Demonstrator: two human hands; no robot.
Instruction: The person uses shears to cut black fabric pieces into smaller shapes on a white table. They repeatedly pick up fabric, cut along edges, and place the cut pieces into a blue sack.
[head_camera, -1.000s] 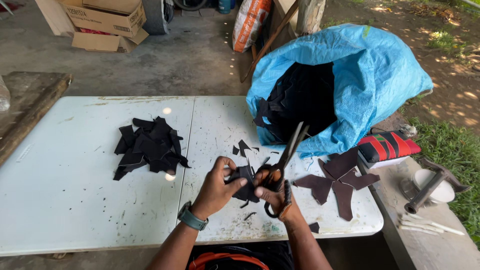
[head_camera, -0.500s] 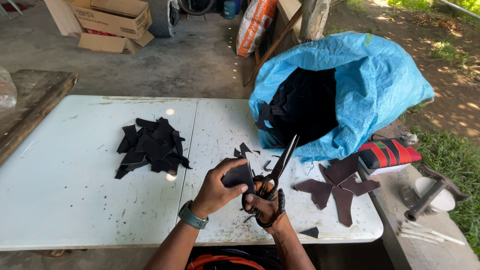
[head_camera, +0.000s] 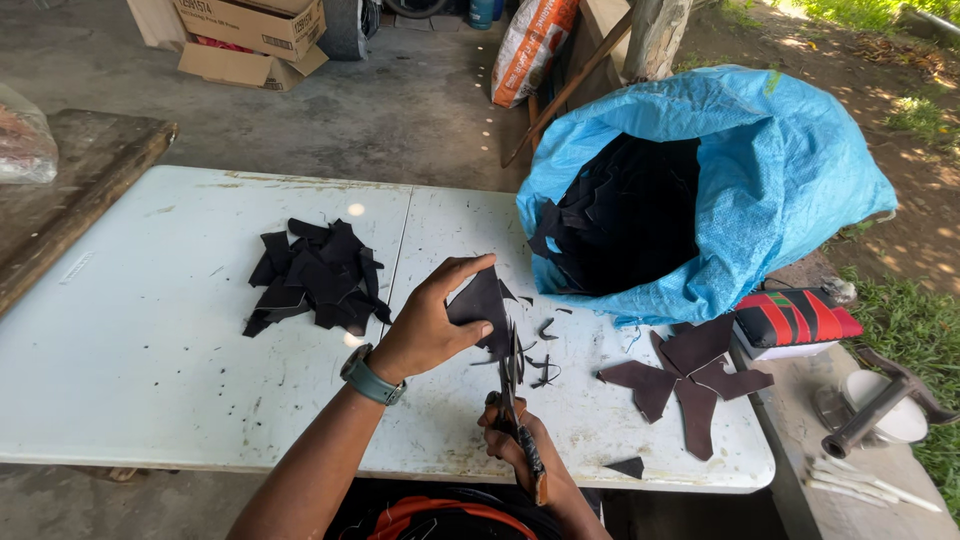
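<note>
My left hand (head_camera: 428, 322) holds a dark flat piece of material (head_camera: 482, 303) up over the white table (head_camera: 150, 340). My right hand (head_camera: 522, 448) grips a pair of scissors (head_camera: 513, 385), its blades pointing up into the lower edge of that piece. A pile of black cut pieces (head_camera: 315, 276) lies to the left of my hands. Several brown cut shapes (head_camera: 688, 375) lie to the right. Thin dark trimmings (head_camera: 545, 362) are scattered beside the scissors.
A big blue sack (head_camera: 790, 190) full of dark scraps lies open on the table's far right. A red striped pouch (head_camera: 795, 317) sits on a white box by the table's right edge. Cardboard boxes (head_camera: 250, 35) stand on the concrete floor beyond. A wooden board (head_camera: 85, 190) lies left.
My left hand has raised the dark piece and turned it. The scissors have swung from a slant to nearly upright, and my right hand has dropped closer to my body.
</note>
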